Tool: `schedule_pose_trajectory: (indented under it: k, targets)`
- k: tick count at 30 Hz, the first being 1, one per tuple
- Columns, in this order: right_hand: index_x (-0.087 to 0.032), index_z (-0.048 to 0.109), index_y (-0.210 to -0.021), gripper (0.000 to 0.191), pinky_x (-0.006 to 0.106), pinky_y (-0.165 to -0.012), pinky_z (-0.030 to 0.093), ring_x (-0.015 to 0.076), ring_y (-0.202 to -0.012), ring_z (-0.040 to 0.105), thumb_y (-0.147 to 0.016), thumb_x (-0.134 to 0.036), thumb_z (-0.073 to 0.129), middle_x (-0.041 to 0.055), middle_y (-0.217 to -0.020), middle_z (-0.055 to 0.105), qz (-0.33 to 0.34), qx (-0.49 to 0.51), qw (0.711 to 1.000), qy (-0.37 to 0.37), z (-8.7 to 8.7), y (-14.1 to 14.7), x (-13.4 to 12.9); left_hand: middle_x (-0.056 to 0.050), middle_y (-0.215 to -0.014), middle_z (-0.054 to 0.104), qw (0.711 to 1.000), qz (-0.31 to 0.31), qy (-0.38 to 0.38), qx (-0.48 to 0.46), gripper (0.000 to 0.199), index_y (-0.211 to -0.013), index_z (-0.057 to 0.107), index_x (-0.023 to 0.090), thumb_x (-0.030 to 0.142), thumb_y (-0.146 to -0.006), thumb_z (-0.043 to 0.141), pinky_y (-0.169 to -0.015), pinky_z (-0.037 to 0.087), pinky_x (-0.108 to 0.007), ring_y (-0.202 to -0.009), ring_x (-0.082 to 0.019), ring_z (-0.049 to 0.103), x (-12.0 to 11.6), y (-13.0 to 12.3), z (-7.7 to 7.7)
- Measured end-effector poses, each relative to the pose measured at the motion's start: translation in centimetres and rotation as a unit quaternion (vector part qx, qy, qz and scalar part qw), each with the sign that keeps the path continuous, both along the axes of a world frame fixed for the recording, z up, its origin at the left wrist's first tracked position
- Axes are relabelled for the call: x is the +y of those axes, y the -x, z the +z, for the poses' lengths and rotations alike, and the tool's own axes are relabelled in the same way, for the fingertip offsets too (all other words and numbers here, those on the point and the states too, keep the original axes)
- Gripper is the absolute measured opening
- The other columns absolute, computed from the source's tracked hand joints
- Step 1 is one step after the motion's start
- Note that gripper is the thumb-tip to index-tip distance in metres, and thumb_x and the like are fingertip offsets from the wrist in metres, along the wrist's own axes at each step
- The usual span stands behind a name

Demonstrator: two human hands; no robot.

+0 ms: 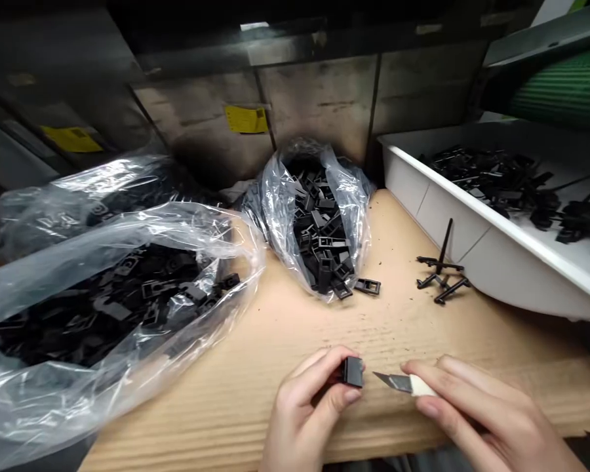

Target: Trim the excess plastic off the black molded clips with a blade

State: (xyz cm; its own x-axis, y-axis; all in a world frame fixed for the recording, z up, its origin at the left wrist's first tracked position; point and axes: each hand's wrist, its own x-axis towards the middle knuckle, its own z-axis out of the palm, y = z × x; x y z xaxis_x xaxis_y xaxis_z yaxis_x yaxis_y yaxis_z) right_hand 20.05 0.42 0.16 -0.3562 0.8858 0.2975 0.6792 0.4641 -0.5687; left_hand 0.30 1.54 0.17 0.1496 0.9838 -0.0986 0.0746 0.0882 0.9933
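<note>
Between the thumb and fingers of my left hand is a small black plastic part, its flat end facing right. My right hand grips a craft knife by its whitish handle. The knife's pointed blade is directed left at the black part, with a small gap between them. Both hands are above the front of the wooden table. The rest of the black part is hidden inside my left fingers.
Clear plastic bags of black parts lie at left, and another bag stands open at the back middle. One loose black clip lies beside it. A black plastic sprue rests near the white bin at right, which holds more black pieces.
</note>
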Motion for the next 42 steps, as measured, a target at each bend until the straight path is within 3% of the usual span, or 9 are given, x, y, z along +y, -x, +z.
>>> schedule_pose_trajectory:
  k: [11, 20, 24, 26, 29, 33, 38, 42]
  targets:
    - [-0.021, 0.054, -0.1, 0.019, 0.023, -0.052, 0.047, 0.0145, -0.058, 0.058, -0.084, -0.022, 0.044, 0.0018, -0.067, 0.057, 0.015, -0.012, 0.999, -0.041, -0.7, 0.2, -0.5, -0.003, -0.081, 0.062, 0.998, -0.012, -0.041, 0.035, 0.012, -0.085, 0.064, 0.019, 0.022, -0.075, 0.057, -0.07, 0.042, -0.022, -0.078, -0.018, 0.057, 0.0, -0.2, 0.5]
    - [-0.021, 0.056, -0.096, 0.018, 0.021, -0.05, 0.044, 0.0124, -0.056, 0.056, -0.085, -0.024, 0.042, 0.0005, -0.065, 0.055, 0.019, -0.009, 1.0, -0.005, -0.6, 0.6, -0.3, -0.001, -0.081, 0.061, 0.996, -0.055, -0.048, 0.053, 0.009, -0.083, 0.062, 0.02, 0.022, -0.077, 0.056, -0.067, 0.039, -0.019, -0.077, -0.016, 0.055, 0.1, 0.2, 0.1]
    - [-0.019, 0.059, -0.09, 0.02, 0.025, -0.054, 0.044, 0.0165, -0.06, 0.058, -0.085, -0.029, 0.043, 0.0046, -0.07, 0.058, -0.098, -0.081, 0.991, -0.048, -1.3, -0.6, 0.8, -0.002, -0.074, 0.061, 0.997, -0.072, -0.011, 0.017, 0.01, -0.078, 0.062, 0.018, 0.026, -0.076, 0.057, -0.065, 0.039, -0.022, -0.071, -0.017, 0.054, 0.1, 0.2, 0.4]
    - [-0.02, 0.059, -0.09, 0.019, 0.025, -0.055, 0.045, 0.0172, -0.062, 0.059, -0.084, -0.03, 0.043, 0.0047, -0.072, 0.058, -0.13, -0.07, 0.987, -0.054, -1.2, -1.4, 1.0, -0.002, -0.072, 0.059, 0.997, -0.076, 0.002, 0.016, 0.011, -0.074, 0.062, 0.017, 0.027, -0.075, 0.057, -0.065, 0.039, -0.022, -0.07, -0.018, 0.053, 0.1, 0.1, 0.6]
    - [-0.022, 0.055, -0.098, 0.019, 0.02, -0.054, 0.047, 0.0158, -0.067, 0.06, -0.084, -0.024, 0.043, 0.0038, -0.079, 0.06, -0.075, -0.016, 0.996, -0.044, -0.3, -2.0, 0.6, -0.002, -0.074, 0.06, 0.997, -0.065, -0.007, 0.039, 0.009, -0.076, 0.062, 0.018, 0.025, -0.076, 0.056, -0.065, 0.039, -0.021, -0.072, -0.017, 0.054, 0.2, -0.2, 0.8]
    - [-0.022, 0.047, -0.111, 0.03, 0.014, -0.051, 0.048, 0.0098, -0.054, 0.06, -0.083, -0.014, 0.038, 0.0007, -0.078, 0.063, -0.022, 0.046, 0.999, 0.008, 0.6, -0.7, -0.3, -0.002, -0.082, 0.064, 0.997, -0.033, -0.053, 0.05, 0.011, -0.083, 0.065, 0.02, 0.019, -0.076, 0.057, -0.069, 0.04, -0.019, -0.079, -0.017, 0.056, 0.0, -0.4, 0.7]
    - [-0.02, 0.06, -0.081, 0.02, 0.02, -0.06, 0.049, 0.0148, -0.065, 0.062, -0.084, -0.02, 0.04, 0.0008, -0.066, 0.062, -0.017, 0.066, 0.995, 0.077, 0.2, 2.0, 0.1, 0.0, -0.088, 0.065, 0.995, -0.03, -0.075, 0.055, 0.017, -0.088, 0.065, 0.023, 0.015, -0.076, 0.056, -0.074, 0.04, -0.017, -0.085, -0.015, 0.056, -0.1, -0.2, 0.5]
    - [-0.02, 0.059, -0.073, 0.024, 0.02, -0.06, 0.048, 0.0147, -0.065, 0.061, -0.085, -0.02, 0.039, -0.0006, -0.059, 0.058, -0.013, 0.08, 0.992, 0.091, 0.1, 2.4, 0.3, 0.001, -0.089, 0.064, 0.994, -0.046, -0.075, 0.058, 0.017, -0.089, 0.064, 0.024, 0.015, -0.076, 0.056, -0.075, 0.041, -0.017, -0.086, -0.015, 0.057, -0.2, 0.1, 0.3]
